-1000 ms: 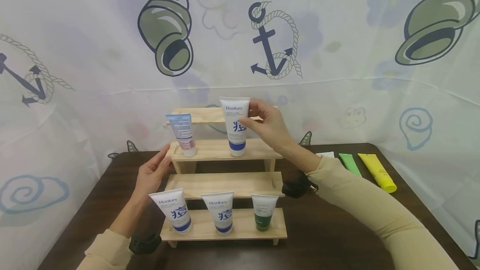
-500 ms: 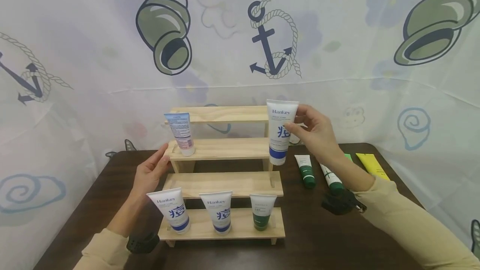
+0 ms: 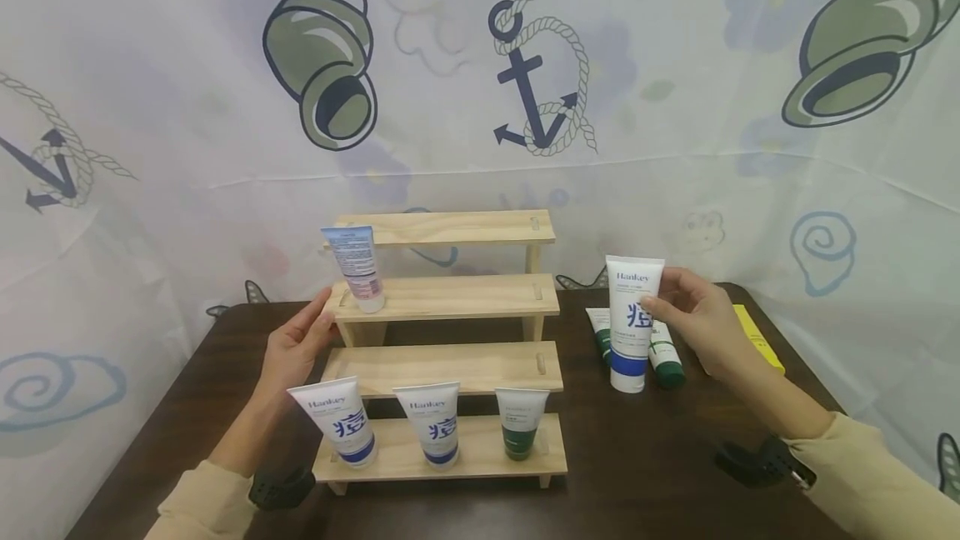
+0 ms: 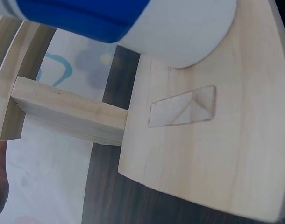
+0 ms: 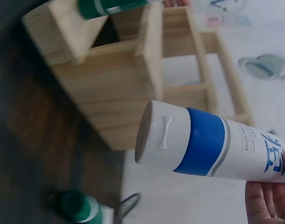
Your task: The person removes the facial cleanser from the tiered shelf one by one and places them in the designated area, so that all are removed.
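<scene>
My right hand point(image 3: 701, 319) holds a white Hankey squeeze tube point(image 3: 630, 323), thumb in front, its blue-banded cap end pointing down. In the right wrist view the tube point(image 5: 208, 142) lies across the picture, fingers at its far end. My left hand point(image 3: 292, 352) grips the left end of a tiered wooden display shelf point(image 3: 450, 298). A light blue and pink tube point(image 3: 356, 269) stands on the tier by that hand. Two white Hankey tubes, left point(image 3: 337, 421) and middle point(image 3: 431, 423), and a small white-and-green tube point(image 3: 520, 423) stand on the lowest tier.
Right of the shelf, on the dark table point(image 3: 615, 473), lie a white-and-green tube point(image 3: 666, 357), another partly hidden behind the held tube, and a yellow tube point(image 3: 759, 340). A patterned cloth point(image 3: 660, 190) hangs behind the table.
My right hand has carried the Hankey tube off the shelf's tier, to the right and down, over the table beside the shelf. The left hand has stayed at the shelf's end.
</scene>
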A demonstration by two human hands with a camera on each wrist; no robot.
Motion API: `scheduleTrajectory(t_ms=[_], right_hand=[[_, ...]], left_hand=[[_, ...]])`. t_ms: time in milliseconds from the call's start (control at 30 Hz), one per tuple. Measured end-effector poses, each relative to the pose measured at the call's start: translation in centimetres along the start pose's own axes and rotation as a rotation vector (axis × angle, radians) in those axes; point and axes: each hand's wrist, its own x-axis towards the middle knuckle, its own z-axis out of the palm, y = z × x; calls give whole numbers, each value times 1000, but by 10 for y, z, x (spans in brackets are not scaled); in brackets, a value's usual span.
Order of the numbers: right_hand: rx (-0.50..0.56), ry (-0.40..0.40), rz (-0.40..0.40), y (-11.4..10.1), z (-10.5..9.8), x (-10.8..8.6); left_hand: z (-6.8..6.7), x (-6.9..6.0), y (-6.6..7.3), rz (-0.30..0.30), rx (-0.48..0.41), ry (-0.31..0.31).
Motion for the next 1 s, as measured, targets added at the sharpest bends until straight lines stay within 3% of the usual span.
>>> scheduleTrajectory(t_ms=[167, 467, 733, 1000], right_hand=[[-2, -88, 143, 26, 2, -9], [103, -249, 342, 63, 23, -22], [133, -324, 398, 79, 33, -37], [170, -368, 446, 88, 36, -46]], left_hand=[[-2, 0, -2, 25, -38, 4], [0, 1, -1, 9, -25, -1], [-1, 1, -2, 46, -86, 8], [-1, 0, -4, 47, -58, 6]])
